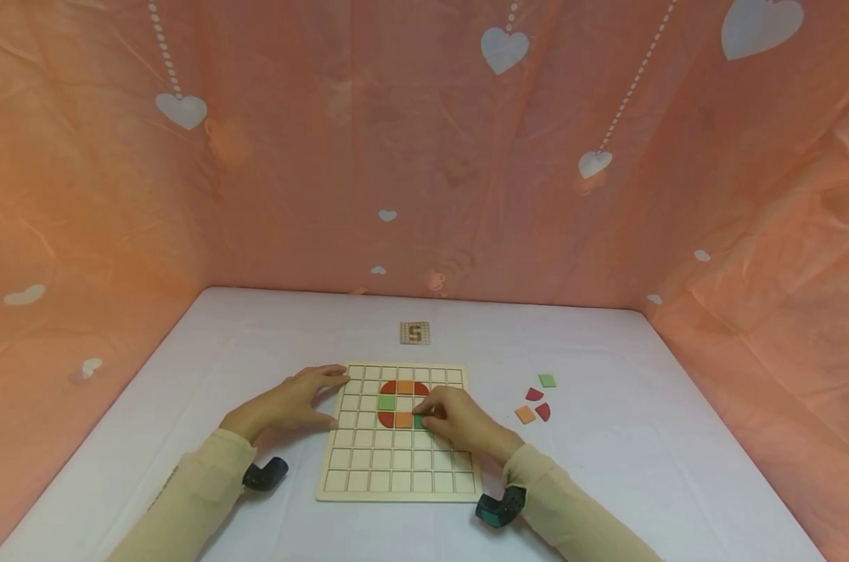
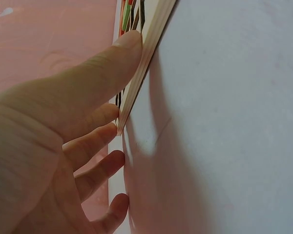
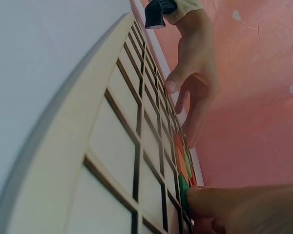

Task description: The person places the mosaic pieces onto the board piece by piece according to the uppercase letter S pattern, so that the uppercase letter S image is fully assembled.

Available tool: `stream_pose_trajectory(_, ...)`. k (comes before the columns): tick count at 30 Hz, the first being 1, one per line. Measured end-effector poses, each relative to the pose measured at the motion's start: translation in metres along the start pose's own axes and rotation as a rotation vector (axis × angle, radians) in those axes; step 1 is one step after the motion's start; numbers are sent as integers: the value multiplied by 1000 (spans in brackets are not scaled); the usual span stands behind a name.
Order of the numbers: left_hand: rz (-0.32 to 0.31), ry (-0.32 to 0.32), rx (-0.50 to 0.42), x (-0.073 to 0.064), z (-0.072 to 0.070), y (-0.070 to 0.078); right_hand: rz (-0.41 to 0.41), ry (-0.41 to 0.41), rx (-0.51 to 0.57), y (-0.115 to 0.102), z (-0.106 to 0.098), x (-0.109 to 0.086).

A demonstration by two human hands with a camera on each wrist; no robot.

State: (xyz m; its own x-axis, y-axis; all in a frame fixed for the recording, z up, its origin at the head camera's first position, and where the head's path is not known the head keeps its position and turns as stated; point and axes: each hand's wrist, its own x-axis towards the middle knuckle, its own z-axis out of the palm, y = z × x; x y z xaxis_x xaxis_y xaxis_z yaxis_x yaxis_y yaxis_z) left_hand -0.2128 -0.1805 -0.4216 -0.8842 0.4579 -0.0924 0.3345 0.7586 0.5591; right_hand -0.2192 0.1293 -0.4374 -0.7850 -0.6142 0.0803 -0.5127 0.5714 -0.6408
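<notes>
A wooden grid board (image 1: 347, 485) lies on the white table. In its upper middle cells sit red quarter-round tiles (image 1: 385, 420), orange square tiles (image 1: 405, 387) and a light green square tile (image 1: 386, 403). My right hand (image 1: 460, 421) is over the board, thumb and fingertips pinching a darker green tile (image 1: 418, 422) at the cell right of the lower orange tile. The right wrist view shows the thumb against that green tile (image 3: 183, 191). At the board's left edge, my left hand (image 1: 287, 402) touches the rim with thumb and fingers spread; the thumb rests on the wooden edge (image 2: 145, 63).
Right of the board lie loose tiles: a green square (image 1: 547, 381), an orange square (image 1: 525, 414) and two red quarter-rounds (image 1: 543, 411). Behind the board is a small patterned card (image 1: 414, 333). A pink curtain (image 1: 424, 156) with white hearts surrounds the table (image 1: 256, 328).
</notes>
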Motion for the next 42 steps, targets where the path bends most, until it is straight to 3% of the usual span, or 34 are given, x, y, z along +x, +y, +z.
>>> stream_pose_trajectory(11,-8,5,-2,0,1,1,-28,5,-51,0,2,-2)
stream_pose_trajectory(21,-22,2,-13,1,4,0,15,-14,-23,1,-1,-6)
stream_pose_trajectory(26,-19,3,-8,2,3,0,50,-12,-9,1,-6,-8)
stream_pose_trajectory(42,-6,-1,9,2,1,0,46,51,6,-1,-32,-15)
